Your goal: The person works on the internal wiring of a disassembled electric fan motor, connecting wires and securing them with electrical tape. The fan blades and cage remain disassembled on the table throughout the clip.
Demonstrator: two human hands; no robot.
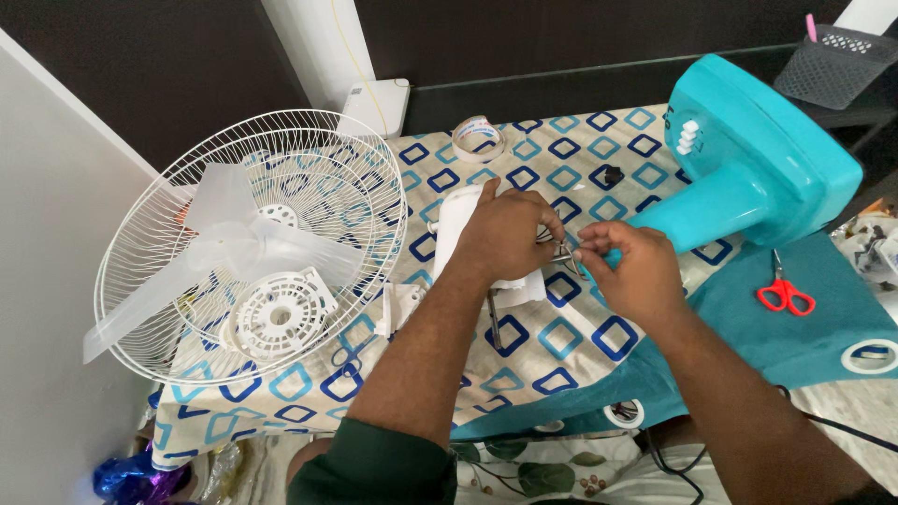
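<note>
My left hand [505, 234] rests on a white fan motor housing [456, 217] lying on the patterned cloth, its fingers pinching thin wires at the housing's right end. My right hand [629, 266] meets it there, fingertips closed on the same small wires and metal bits [564, 250]. The two hands almost touch. What exactly sits between the fingers is too small to tell. The turquoise fan base and stand [748, 164] lies just right of my right hand.
A white wire fan guard [168, 309] holding a translucent blade [234, 248] and a white round plate [278, 313] sits left. Tape roll [477, 137], small black knob [613, 175], red scissors [784, 292], another tape roll [872, 355], grey mesh basket [837, 61].
</note>
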